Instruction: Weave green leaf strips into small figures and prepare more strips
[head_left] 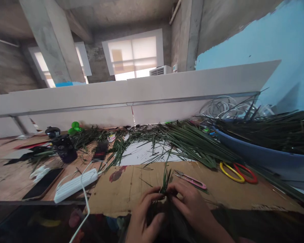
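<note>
Close to the near edge of the cardboard, both hands meet at a small piece of green leaf strips whose tips point upward. My left hand pinches it from the left, fingers bent. From the other side, my right hand closes thumb and fingers on the same piece. The lower part of the piece is hidden between the hands. Just beyond my right hand lie pink-handled thread snips on the cardboard sheet. Scissors with a yellow and a red handle loop rest further right.
A heap of long green leaves spreads behind the cardboard. To the right stands a blue tub full of leaves. A white power strip with its cable, a phone and a dark cup occupy the left. A white partition borders the back.
</note>
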A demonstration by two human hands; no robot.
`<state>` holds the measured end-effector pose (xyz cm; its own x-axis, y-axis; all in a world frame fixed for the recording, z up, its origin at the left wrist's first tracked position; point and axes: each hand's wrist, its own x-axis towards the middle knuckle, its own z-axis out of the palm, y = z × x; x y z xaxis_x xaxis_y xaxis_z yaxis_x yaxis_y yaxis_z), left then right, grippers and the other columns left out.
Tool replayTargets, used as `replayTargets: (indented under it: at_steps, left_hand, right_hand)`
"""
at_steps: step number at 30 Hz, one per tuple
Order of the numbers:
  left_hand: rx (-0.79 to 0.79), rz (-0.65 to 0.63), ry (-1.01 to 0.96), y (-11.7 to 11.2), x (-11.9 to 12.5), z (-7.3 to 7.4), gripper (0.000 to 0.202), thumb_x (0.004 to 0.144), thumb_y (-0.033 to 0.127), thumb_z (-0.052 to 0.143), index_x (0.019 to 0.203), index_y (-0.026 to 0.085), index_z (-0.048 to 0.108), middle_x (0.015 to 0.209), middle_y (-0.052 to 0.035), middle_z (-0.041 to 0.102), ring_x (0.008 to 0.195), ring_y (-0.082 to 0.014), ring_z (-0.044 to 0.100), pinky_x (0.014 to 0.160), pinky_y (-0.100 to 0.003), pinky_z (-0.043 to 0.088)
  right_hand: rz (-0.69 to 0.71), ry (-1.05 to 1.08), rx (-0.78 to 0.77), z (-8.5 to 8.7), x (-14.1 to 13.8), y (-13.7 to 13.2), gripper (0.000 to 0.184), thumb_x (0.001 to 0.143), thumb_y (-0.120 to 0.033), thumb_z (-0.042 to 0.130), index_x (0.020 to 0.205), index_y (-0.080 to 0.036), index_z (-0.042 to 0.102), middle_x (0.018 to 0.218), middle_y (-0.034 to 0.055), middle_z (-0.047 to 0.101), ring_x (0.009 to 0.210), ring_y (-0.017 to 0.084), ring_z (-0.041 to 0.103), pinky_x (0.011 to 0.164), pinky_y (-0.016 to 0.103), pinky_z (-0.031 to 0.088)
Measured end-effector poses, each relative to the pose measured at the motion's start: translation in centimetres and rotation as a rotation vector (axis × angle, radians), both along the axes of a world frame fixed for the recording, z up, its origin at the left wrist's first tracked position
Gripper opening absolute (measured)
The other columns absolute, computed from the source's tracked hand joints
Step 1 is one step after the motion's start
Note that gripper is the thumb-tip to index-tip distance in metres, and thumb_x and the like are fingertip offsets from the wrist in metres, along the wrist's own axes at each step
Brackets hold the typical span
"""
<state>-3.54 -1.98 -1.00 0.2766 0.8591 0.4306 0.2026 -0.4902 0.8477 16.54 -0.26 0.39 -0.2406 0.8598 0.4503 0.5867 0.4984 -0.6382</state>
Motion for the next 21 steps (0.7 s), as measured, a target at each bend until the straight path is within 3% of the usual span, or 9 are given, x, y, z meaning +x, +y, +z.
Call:
replayTargets:
  at_steps: [3,7,12,21]
  left_hand:
    - [-0.023,0.069,-0.015,0.4,-0.6,0.9,0.031,0.099,0.039,0.047,0.105,0.027,0.074,0.119,-0.0072,0.070,0.116,-0.0249,0.062,0.101,-0.035,0.047]
    - [0.016,0.109,0.153,1.7,0.1,0.9,0.019,0.094,0.028,0.057,0.096,0.025,0.075,0.093,-0.0049,0.073,0.094,-0.0227,0.066,0.085,-0.031,0.050]
    - [-0.008,0.147,0.251,2.8,1.3,0.0,0.017,0.087,0.016,0.060,0.092,0.022,0.074,0.090,-0.0042,0.074,0.090,-0.0223,0.066,0.081,-0.031,0.048]
    - [-0.048,0.101,0.293,3.1,1.2,0.2,0.012,0.085,0.015,0.060,0.087,0.021,0.070,0.088,-0.0034,0.070,0.087,-0.0210,0.064,0.077,-0.029,0.046]
  right_hand:
    - [0.011,-0.085,0.026,-0.4,0.2,0.0,0.018,0.082,-0.004,0.055,0.087,-0.020,0.062,0.087,0.0033,0.068,0.086,0.022,0.059,0.076,0.033,0.039]
    - [0.009,-0.123,0.014,-0.9,0.0,0.1,0.021,0.079,0.000,0.056,0.087,-0.019,0.062,0.086,0.0041,0.067,0.087,0.023,0.058,0.076,0.033,0.038]
    - [0.024,-0.030,-0.006,-1.8,-0.1,0.7,0.019,0.081,-0.002,0.057,0.087,-0.019,0.063,0.086,0.0038,0.067,0.089,0.022,0.059,0.078,0.032,0.039]
    - [0.021,0.042,-0.032,-2.3,-0.2,0.9,0.015,0.084,-0.005,0.062,0.084,-0.019,0.065,0.085,0.0026,0.068,0.088,0.021,0.060,0.079,0.031,0.040]
